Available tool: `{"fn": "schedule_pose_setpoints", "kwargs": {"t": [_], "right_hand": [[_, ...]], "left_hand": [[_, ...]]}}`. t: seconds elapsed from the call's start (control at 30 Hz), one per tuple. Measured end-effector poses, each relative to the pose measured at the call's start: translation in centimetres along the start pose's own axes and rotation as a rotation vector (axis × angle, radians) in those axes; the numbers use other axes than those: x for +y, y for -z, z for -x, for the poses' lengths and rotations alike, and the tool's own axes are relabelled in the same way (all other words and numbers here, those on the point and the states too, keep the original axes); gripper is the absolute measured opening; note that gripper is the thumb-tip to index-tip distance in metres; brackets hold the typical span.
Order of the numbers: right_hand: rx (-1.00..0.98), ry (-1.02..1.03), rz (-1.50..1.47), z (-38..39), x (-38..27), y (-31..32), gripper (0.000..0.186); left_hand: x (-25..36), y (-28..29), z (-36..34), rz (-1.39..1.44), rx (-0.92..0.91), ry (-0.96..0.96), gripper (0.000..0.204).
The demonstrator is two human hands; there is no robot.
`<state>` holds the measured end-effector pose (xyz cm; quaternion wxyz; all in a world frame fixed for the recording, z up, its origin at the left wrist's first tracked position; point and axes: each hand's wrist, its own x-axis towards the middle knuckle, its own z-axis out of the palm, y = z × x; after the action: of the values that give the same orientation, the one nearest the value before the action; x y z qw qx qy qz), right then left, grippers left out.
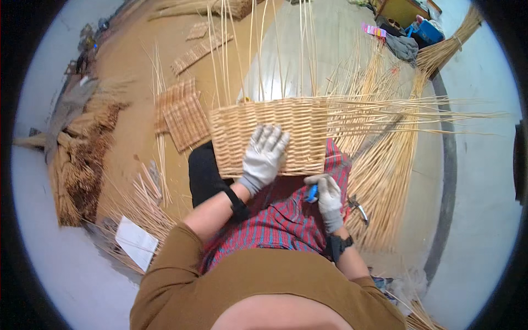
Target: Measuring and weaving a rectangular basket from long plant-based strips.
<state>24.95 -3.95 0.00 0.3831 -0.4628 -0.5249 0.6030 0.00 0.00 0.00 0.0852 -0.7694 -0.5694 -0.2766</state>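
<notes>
A woven wicker panel [301,132] of pale rods leans across my lap, with long loose rods standing up from its far edge and others sticking out to its right. My left hand [265,157], in a whitish work glove, lies on the panel's face, fingers stretched out. Just below the panel's lower right corner is my right hand [330,201], gloved too and closed around a small blue-handled tool [313,192]. The rest of that tool is hidden, so its kind does not show. A red and blue striped cloth [275,228] covers my lap.
Bundles of long rods [390,181] spread over the floor at right. Finished-looking woven panels [187,118] lie at left, near stacked rod bundles [82,170]. A dark curved metal tool [358,210] sits beside my right wrist. A white sheet [136,242] lies at lower left.
</notes>
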Motion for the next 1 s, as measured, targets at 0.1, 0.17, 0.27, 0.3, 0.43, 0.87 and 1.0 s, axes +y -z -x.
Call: {"fn": "schedule_pose_setpoints", "kwargs": {"t": [0.1,0.17,0.27,0.3,0.43,0.87,1.0], "right_hand": [[0.125,0.185,-0.147,-5.5,0.1,0.0,0.033],[0.133,0.395,-0.046,-1.3,-0.8,0.5,0.029],[0.262,0.318,0.013,-0.7,-0.5,1.5,0.032],[0.318,0.230,-0.010,-0.5,-0.7,1.5,0.035],[0.548,0.173,-0.274,-0.6,1.7,3.3,0.045],[-0.092,0.234,0.177,-2.6,-5.6,1.0,0.031],[-0.093,0.348,0.579,-6.8,-11.2,2.7,0.031]], "left_hand": [[-1.4,-0.3,-7.2,0.114,0.144,-0.057,0.060],[1.5,1.6,-9.5,0.113,0.202,-0.074,0.058],[1.4,0.6,-17.0,0.048,0.185,-0.010,0.051],[1.2,0.2,-18.5,0.054,0.207,0.004,0.051],[1.6,-1.0,-19.9,0.189,-0.454,0.214,0.051],[3.1,2.5,-11.4,0.336,0.375,-0.128,0.045],[-6.0,6.9,-4.1,0.176,0.449,0.306,0.029]]}}
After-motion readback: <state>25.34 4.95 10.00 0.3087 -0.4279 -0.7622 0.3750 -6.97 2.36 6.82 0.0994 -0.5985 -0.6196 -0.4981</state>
